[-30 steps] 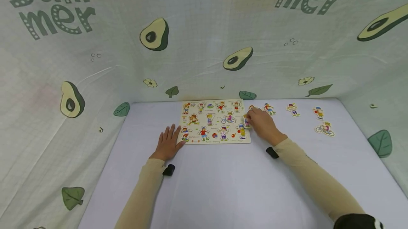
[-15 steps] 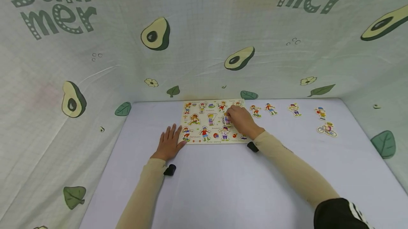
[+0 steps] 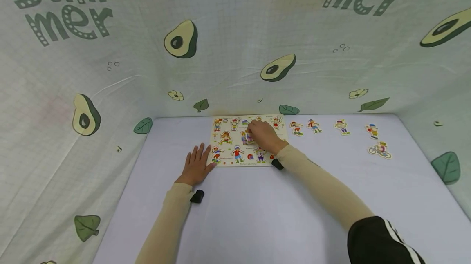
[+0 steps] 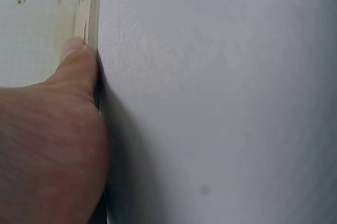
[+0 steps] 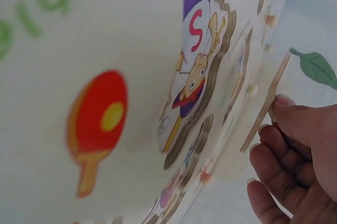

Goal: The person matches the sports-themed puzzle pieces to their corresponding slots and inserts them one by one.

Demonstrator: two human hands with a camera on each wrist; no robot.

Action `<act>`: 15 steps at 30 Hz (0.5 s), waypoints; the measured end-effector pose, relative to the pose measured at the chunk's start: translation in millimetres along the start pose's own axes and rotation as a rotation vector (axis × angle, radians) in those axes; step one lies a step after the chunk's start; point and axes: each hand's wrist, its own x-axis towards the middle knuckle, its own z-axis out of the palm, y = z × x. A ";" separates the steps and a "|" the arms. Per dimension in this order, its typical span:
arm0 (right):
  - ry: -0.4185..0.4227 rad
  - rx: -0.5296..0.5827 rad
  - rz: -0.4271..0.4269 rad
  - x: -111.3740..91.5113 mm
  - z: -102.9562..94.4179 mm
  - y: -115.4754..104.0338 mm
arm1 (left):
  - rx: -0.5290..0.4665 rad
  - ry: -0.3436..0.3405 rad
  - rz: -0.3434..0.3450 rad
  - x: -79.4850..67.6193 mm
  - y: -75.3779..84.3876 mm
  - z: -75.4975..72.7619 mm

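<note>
A cream puzzle board (image 3: pixel 265 164) printed with children playing sports lies at the back of the table. My right hand (image 3: pixel 264 135) is over its middle, pinching a thin wooden puzzle piece (image 5: pixel 267 103) between thumb and fingers. In the right wrist view that piece is seen edge-on, tilted and apart from the board's surface; its purple figure (image 3: pixel 249 138) shows in the head view. My left hand (image 3: pixel 196 165) lies flat with fingers spread at the board's left edge, its thumb (image 4: pixel 73 71) touching the edge. Part of the board is hidden under the right hand.
Loose puzzle pieces lie right of the board: skateboarder (image 3: pixel 296 128), red-shirted figure (image 3: pixel 314 126), purple-capped figure (image 3: pixel 342 127), blue-capped figure (image 3: pixel 372 131) and cyclist (image 3: pixel 380 150). Behind the white table (image 3: pixel 235 211) hangs a curtain (image 3: pixel 228 72) with avocado prints.
My right hand has carried the puzzle piece leftward from the board's right edge to its middle. The left hand stays at the left edge.
</note>
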 end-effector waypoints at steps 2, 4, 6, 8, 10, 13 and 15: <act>-0.003 0.002 -0.007 3.4 1.1 -1.9 | 0.000 0.002 0.005 -0.2 -0.3 0.1; -0.015 0.005 -0.005 6.6 2.3 -3.5 | 0.001 0.004 0.007 -0.1 -0.5 0.3; -0.037 0.015 0.003 9.6 3.8 -4.5 | -0.003 0.007 0.010 0.4 -1.1 1.0; -0.066 0.022 0.016 11.9 5.5 -5.0 | -0.001 0.007 0.014 1.4 -2.1 2.3; -0.091 0.027 0.024 14.1 6.9 -5.0 | -0.007 0.012 0.019 2.3 -3.3 3.6; -0.115 0.027 0.031 16.8 8.6 -4.4 | -0.009 0.014 0.025 4.2 -6.4 6.5; -0.123 0.020 0.029 18.3 9.7 -3.8 | -0.007 0.018 0.027 5.6 -9.4 9.0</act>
